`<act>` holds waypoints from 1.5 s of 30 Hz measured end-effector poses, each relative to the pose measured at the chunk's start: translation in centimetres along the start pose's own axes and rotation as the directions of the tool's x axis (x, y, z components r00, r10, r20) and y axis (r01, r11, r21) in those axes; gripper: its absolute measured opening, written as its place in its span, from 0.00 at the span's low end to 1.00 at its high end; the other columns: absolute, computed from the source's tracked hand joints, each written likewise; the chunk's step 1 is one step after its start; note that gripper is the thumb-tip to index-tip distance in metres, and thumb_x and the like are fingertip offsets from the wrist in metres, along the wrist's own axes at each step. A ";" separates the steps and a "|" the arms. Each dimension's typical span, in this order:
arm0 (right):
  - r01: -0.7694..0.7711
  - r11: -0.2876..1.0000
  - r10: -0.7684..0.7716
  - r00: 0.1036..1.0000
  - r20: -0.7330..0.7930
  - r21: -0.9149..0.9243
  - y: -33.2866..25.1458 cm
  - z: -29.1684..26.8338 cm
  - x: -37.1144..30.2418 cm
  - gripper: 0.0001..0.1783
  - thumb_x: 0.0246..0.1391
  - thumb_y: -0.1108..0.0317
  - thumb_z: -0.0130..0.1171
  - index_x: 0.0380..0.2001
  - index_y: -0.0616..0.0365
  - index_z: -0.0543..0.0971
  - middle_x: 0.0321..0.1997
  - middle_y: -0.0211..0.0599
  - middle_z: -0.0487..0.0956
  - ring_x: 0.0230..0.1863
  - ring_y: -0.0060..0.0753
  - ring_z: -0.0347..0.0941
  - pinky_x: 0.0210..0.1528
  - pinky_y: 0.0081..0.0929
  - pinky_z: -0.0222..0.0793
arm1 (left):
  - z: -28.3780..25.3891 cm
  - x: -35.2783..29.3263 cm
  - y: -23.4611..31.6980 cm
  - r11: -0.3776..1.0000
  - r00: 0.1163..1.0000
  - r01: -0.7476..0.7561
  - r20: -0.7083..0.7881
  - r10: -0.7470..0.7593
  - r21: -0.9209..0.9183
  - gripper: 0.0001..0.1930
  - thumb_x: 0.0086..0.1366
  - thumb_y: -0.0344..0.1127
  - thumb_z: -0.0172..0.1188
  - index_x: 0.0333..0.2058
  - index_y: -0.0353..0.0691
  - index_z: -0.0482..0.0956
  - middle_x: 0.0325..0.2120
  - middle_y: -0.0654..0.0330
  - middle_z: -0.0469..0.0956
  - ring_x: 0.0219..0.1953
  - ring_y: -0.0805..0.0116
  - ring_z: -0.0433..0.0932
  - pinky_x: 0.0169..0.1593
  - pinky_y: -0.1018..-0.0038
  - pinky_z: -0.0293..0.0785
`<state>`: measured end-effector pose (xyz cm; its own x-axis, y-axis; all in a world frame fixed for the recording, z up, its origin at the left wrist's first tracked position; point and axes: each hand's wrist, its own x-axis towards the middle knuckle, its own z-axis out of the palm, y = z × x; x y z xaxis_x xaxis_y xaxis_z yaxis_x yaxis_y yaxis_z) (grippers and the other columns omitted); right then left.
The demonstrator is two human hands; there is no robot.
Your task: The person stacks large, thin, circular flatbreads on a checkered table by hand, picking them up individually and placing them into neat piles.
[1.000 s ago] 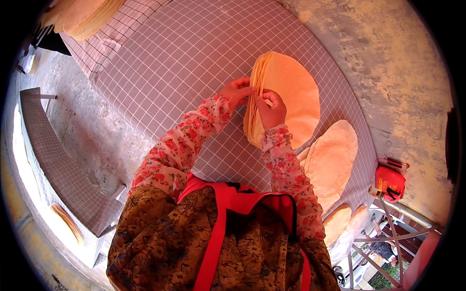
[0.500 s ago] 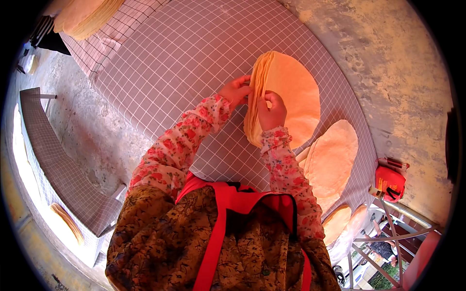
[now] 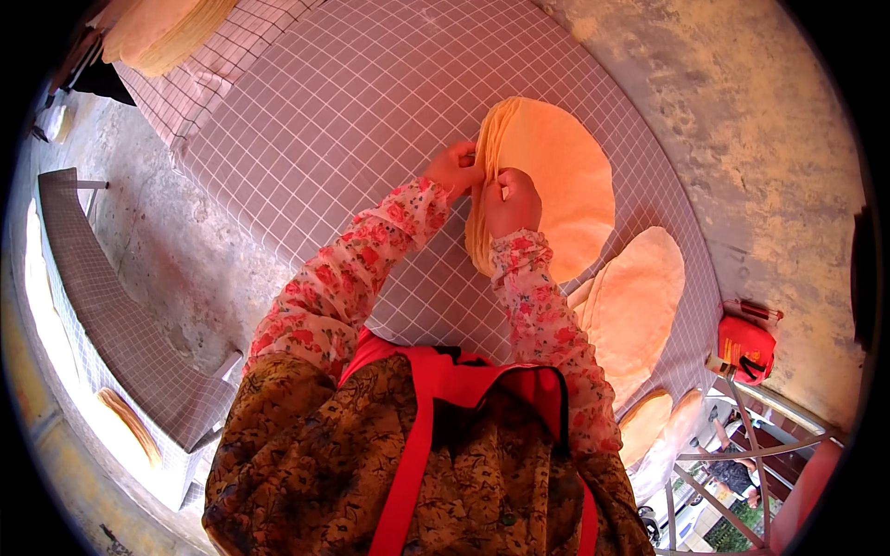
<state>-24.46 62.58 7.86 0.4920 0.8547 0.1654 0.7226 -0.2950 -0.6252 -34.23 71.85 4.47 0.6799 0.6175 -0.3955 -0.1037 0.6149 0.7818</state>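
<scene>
A stack of thin round flatbreads (image 3: 561, 190) lies on the checked tablecloth (image 3: 343, 120), its layered edges fanned out on the left side. My left hand (image 3: 454, 170) is closed on those edges from the left, its fingertips partly hidden. Just to its right, my right hand (image 3: 513, 204) is curled with thumb and fingers pinched at the layers' edge, over the top flatbread. How many layers each hand grips, I cannot tell. Both forearms wear floral sleeves.
More flatbreads (image 3: 640, 301) overlap to the right of my right forearm, with others (image 3: 644, 428) nearer me. At the far left is another stack (image 3: 171, 32). A red packet (image 3: 746, 349) sits by the table's right edge. A cloth-covered bench (image 3: 116, 315) stands left.
My right hand has shifted slightly left, from the top flatbread toward the fanned edges. The layers at the upper left are spread a little differently. My left hand has barely moved.
</scene>
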 end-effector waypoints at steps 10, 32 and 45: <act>-0.035 0.999 0.035 0.997 -0.061 0.012 -1.6 -0.2 -0.1 0.26 0.44 0.62 0.60 0.44 0.65 0.67 0.43 0.50 0.72 0.46 0.52 0.68 0.46 0.40 0.66 | 0.2 -0.4 -0.1 0.990 0.997 0.008 0.079 0.004 -0.140 0.20 0.54 0.25 0.52 0.48 0.34 0.69 0.37 0.59 0.75 0.38 0.73 0.76 0.41 0.76 0.74; -0.086 0.967 0.065 0.993 0.095 0.238 0.1 -1.0 1.2 0.17 0.46 0.71 0.50 0.42 0.64 0.74 0.38 0.51 0.77 0.42 0.46 0.75 0.45 0.33 0.69 | 1.2 -0.1 -0.2 0.983 0.999 -0.043 -0.009 0.045 0.181 0.20 0.57 0.29 0.53 0.50 0.37 0.69 0.39 0.61 0.76 0.38 0.76 0.75 0.39 0.78 0.72; -0.169 0.900 0.097 0.976 0.195 0.401 2.4 0.0 0.8 0.13 0.52 0.72 0.53 0.42 0.65 0.74 0.34 0.33 0.78 0.35 0.22 0.73 0.38 0.21 0.68 | -0.7 0.9 -3.0 0.926 0.954 -0.271 -0.054 0.295 0.264 0.40 0.51 0.31 0.59 0.61 0.42 0.50 0.37 0.51 0.78 0.37 0.66 0.77 0.39 0.73 0.73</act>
<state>-22.37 62.59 6.50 0.4557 0.8888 -0.0478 0.3725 -0.2393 -0.8967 -33.85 70.91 1.43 0.5791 0.7968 -0.1725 -0.0891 0.2722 0.9581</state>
